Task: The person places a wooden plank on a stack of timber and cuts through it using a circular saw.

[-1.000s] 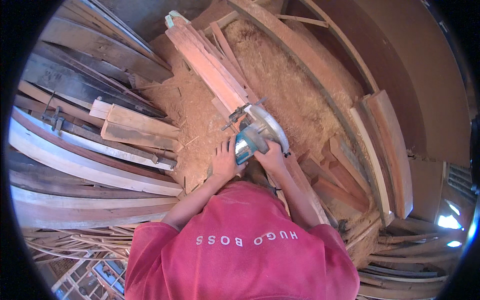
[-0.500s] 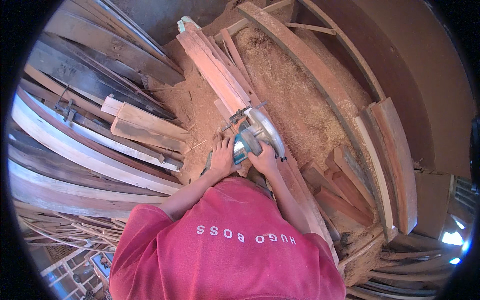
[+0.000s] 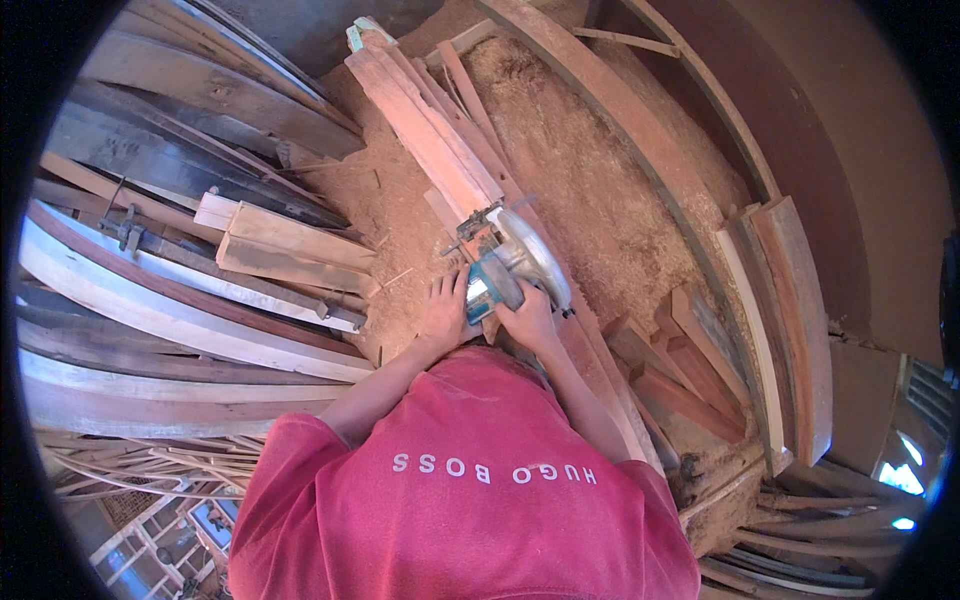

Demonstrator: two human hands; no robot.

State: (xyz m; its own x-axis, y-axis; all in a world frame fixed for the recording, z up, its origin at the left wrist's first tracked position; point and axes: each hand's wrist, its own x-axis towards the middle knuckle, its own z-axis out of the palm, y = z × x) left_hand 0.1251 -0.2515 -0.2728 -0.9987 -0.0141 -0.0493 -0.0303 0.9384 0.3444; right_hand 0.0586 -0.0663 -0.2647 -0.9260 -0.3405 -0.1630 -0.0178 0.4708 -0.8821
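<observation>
Both of my hands are on a circular saw with a teal body and a silver blade guard. My right hand is closed round its dark rear handle. At the motor housing, my left hand grips from the left side, its fingers partly showing. The saw rests on a long reddish timber beam running away from me toward the far left. A dark metal fitting sticks out at the saw's front left. The blade and its contact with the wood are hidden.
Sawdust covers the ground around the beam. Curved planks are stacked at left, beside a short pale block. Wood offcuts lie at right, near a large curved frame and thick curved pieces.
The whole view has shifted slightly, with the beam appearing a little higher and farther left. The saw sits slightly nearer to me along the beam. Both hands keep their hold.
</observation>
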